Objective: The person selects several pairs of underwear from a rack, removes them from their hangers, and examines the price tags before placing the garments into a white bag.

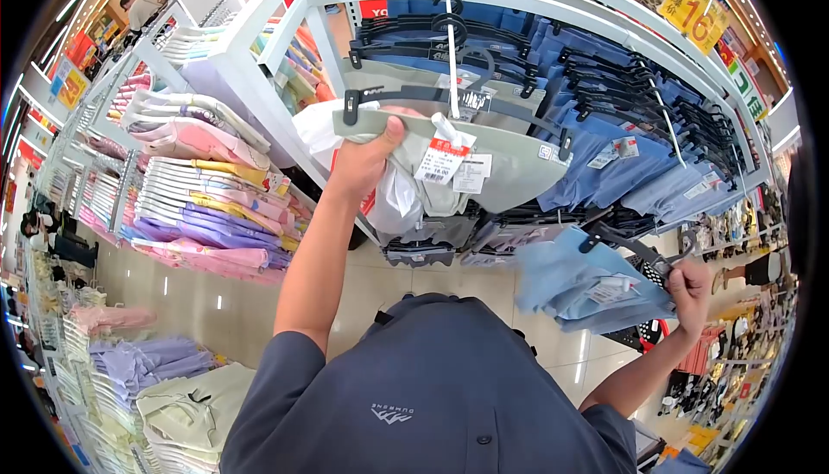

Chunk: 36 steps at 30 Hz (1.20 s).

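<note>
My left hand is closed on the waistband of light grey-green pants, thumb on the front. The pants hang from a black clip hanger at the rack, with price tags dangling from them. A crumpled white plastic bag hangs beside that wrist. Out to the right, my right hand grips the hook end of another black clip hanger. Light blue pants with a white tag hang from it, tilted, their left edge blurred. The lower legs of both garments are bunched or hidden.
A white rack frame holds rows of blue pants on black hangers, with metal prongs jutting forward. Children's clothes hang at left. Behind my right hand is a black basket. Tiled floor shows below.
</note>
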Available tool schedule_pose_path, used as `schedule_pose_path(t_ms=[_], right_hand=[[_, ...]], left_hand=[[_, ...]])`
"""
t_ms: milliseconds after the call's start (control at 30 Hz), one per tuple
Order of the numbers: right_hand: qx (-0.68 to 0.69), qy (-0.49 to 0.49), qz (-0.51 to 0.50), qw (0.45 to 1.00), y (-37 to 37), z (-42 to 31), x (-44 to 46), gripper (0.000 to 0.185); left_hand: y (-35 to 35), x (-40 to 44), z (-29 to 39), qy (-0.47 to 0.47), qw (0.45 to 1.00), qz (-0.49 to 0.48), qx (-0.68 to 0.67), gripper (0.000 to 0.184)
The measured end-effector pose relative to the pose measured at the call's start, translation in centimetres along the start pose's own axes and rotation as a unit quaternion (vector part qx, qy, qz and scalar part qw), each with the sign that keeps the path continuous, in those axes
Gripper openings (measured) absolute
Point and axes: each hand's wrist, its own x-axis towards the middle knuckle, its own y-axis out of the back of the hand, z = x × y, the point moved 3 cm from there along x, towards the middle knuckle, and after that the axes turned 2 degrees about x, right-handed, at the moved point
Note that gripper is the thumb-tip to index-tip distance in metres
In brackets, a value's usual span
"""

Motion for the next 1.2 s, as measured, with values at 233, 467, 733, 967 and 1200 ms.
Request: schedule_pose_path(t_ms=[233,467,733,967,1200], right_hand=[[0.041,-0.009,-0.001,0.999,-1.9,0.5,0.0,0.043],[-0.002,0.014,-0.072,0.997,-3.9,-1.4,3.6,0.043],[0.033,0.114,-0.145,0.982,-7.8,-3.7,7.3,0.035],[0.063,0.187,-0.25,0.948,-12.4,-7.1,9.2,0.016],[0.116,0.245,-0.291,0.918,-17.3,-10.5,10.8,0.017]], left_hand=[[1.7,2.3,-1.3,-0.007,0.999,0.035,-0.037,0.036],[4.0,1.6,-2.9,0.062,0.989,0.093,-0.099,0.041],[4.7,-3.2,-2.7,0.03,0.97,0.242,-0.006,0.017],[4.5,-10.4,-1.4,0.001,0.964,0.24,-0.111,0.019],[-2.8,-14.2,5.1,-0.043,0.984,-0.065,-0.161,0.086]])
